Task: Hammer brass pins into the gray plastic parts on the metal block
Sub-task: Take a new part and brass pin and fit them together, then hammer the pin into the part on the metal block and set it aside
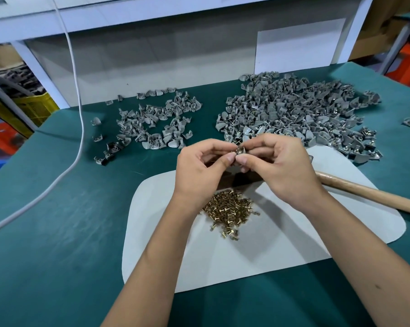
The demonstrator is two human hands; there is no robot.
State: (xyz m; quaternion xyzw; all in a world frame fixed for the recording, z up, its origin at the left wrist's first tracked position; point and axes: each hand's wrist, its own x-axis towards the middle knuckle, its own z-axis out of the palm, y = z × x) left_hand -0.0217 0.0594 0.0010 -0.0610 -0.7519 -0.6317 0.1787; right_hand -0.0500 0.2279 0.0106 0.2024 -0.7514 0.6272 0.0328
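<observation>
While both hands meet above the pale mat (166,256), the left hand (199,171) and right hand (279,166) pinch one gray plastic part (240,152) between thumbs and fingertips, mostly hiding it and a dark block (243,177) beneath; loose brass pins (230,208) lie just below, and a wooden handle (369,193) runs off frame.

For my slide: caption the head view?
Both hands pinch one gray part above brass pins.

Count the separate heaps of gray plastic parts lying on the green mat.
2. A smaller, looser heap lies far left of center; a larger, denser heap lies far right, behind the hands. A few strays sit apart, and parts may be hidden behind the hands.
</observation>
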